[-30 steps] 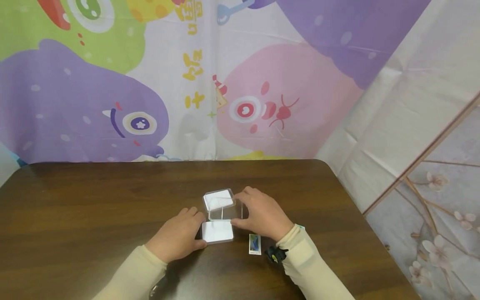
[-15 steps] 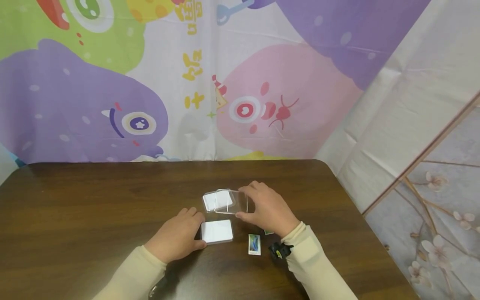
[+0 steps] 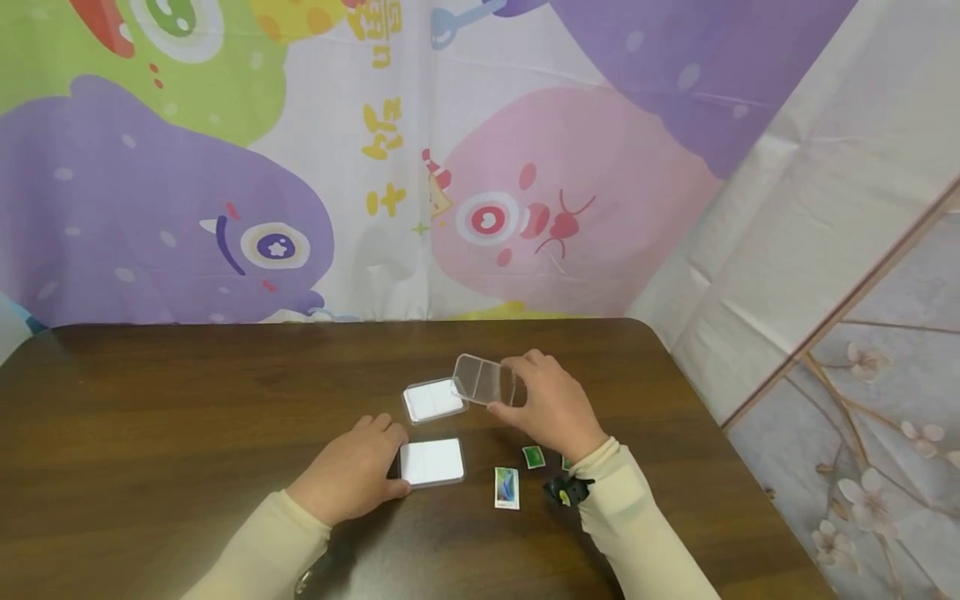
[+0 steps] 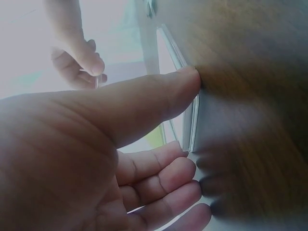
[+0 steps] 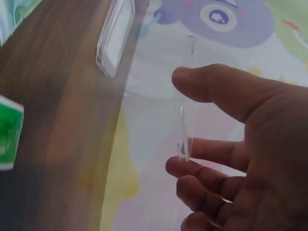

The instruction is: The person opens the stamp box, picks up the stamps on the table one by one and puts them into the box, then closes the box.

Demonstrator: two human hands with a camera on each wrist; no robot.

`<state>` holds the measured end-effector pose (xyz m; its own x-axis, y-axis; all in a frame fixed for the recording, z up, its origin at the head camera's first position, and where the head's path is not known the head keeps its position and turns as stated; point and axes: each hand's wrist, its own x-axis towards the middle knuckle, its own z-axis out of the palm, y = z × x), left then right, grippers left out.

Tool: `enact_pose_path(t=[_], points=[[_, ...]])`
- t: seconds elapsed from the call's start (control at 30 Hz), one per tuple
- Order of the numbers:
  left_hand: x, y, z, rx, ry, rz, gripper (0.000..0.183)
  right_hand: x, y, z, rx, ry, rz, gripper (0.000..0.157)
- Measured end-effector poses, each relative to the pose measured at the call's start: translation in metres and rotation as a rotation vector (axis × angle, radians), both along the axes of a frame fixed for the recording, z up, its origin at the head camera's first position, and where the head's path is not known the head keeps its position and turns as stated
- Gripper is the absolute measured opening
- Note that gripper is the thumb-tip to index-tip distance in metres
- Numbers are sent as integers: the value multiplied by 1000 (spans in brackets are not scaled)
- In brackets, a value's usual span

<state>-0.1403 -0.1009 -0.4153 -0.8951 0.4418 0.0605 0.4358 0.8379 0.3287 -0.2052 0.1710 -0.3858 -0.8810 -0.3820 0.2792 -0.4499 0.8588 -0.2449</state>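
Note:
My right hand (image 3: 558, 406) pinches a clear plastic lid (image 3: 480, 379) by its right end, raised and tilted over the table. In the right wrist view the lid (image 5: 184, 120) appears edge-on between thumb and fingertips. My left hand (image 3: 351, 472) holds the left side of a shallow clear case (image 3: 432, 462) with a white inside, its thumb at the near corner and fingers at the far one. The left wrist view shows that case (image 4: 166, 55) edge-on, close over the wood. A second white-lined case (image 3: 433, 400) lies just behind; the lid overlaps its right corner.
A stamp with a blue and green picture (image 3: 506, 488) lies right of the near case. Beyond it are a small green stamp (image 3: 533, 457) and another, partly hidden by my right wrist. A cartoon-printed cloth (image 3: 390, 275) hangs behind the brown table (image 3: 187, 400).
My right hand has lifted the clear lid up and to the right, off from between the two cases. This uncovers the green stamps. My left hand stays on the near case.

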Motion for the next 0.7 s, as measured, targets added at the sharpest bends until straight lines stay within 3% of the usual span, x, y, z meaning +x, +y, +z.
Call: enact_pose_path(t=[0.37,0.7], points=[[0,0,-1,1,-11,1,48,-12,24,-3,-13,-40,-164,61],[0,1,0,-8,-15,1,48,-22,43,-15,17,-127,-267,51]])
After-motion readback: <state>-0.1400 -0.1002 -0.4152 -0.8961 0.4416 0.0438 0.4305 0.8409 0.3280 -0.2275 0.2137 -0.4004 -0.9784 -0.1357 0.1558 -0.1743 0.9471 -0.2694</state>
